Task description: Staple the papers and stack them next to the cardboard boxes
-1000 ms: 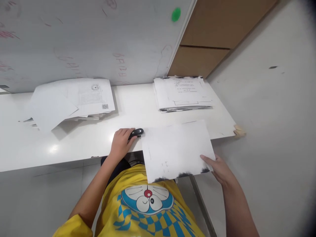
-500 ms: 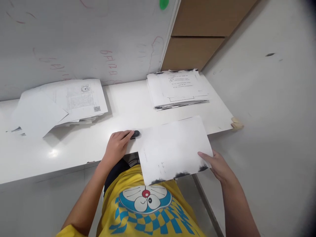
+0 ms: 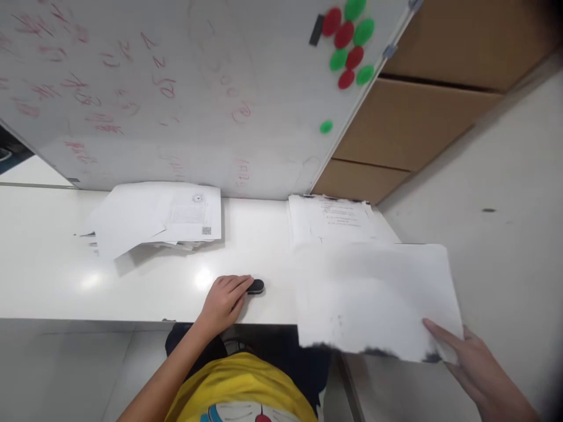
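Note:
My left hand (image 3: pixel 226 302) is closed over a small black stapler (image 3: pixel 255 286) on the white table; only the rounded end shows past my fingers. A sheet of paper (image 3: pixel 373 299) with ragged black marks along its near edge is in my right hand (image 3: pixel 468 351), pinched at its right side, thumb on top. It reaches over the table's front edge and overlaps part of the right paper stack (image 3: pixel 343 218) in this view. Whether more than one sheet is held, I cannot tell.
Another paper stack (image 3: pixel 193 214), its top sheets askew, lies on the left of the table (image 3: pixel 259 234). Behind the table stands a whiteboard (image 3: pixel 272 70) with red writing and round magnets (image 3: pixel 344 35). Brown boxes (image 3: pixel 373 123) and a pale wall (image 3: pixel 505 264) bound the right.
My right hand has carried the paper rightward, towards the right stack. My left hand stays on the stapler. The camera view has tilted up, showing more whiteboard.

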Action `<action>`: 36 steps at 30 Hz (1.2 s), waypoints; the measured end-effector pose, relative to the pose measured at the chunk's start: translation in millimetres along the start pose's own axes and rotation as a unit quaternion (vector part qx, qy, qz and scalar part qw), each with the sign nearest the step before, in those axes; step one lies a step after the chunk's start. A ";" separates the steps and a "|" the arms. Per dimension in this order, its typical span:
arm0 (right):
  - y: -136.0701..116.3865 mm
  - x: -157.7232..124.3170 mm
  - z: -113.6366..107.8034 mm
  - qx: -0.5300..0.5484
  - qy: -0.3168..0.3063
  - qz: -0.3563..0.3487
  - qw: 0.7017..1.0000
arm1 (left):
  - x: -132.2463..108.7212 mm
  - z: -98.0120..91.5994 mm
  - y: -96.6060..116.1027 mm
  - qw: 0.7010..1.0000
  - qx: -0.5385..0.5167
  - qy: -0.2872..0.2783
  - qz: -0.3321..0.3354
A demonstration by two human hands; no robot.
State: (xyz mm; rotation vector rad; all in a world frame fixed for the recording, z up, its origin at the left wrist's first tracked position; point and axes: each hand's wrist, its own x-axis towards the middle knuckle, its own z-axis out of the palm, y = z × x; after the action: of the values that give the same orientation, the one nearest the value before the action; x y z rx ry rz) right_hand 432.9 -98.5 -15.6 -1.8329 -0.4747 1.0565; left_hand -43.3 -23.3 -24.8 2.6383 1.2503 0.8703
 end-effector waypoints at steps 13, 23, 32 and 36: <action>-113.9 147.9 113.1 -0.233 0.055 -0.217 0.946 | 0.2 -2.1 -0.5 0.999 0.028 0.020 0.004; -22.0 108.7 116.9 -0.237 0.284 -0.338 0.866 | 2.1 -34.1 -50.7 0.994 0.060 0.074 -0.056; 13.5 57.7 107.7 -0.163 0.197 -0.321 0.912 | 37.9 -80.1 -149.9 0.973 0.183 -0.132 -0.041; 17.9 19.3 124.2 -0.110 0.201 -0.281 0.932 | 26.2 -69.7 -128.5 0.978 0.194 -0.072 0.004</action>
State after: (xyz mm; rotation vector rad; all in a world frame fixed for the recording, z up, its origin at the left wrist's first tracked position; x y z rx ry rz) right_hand 339.1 -27.8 -63.8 -1.8742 -0.8264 0.2368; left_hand -155.0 70.2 4.6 2.9349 1.5015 0.4582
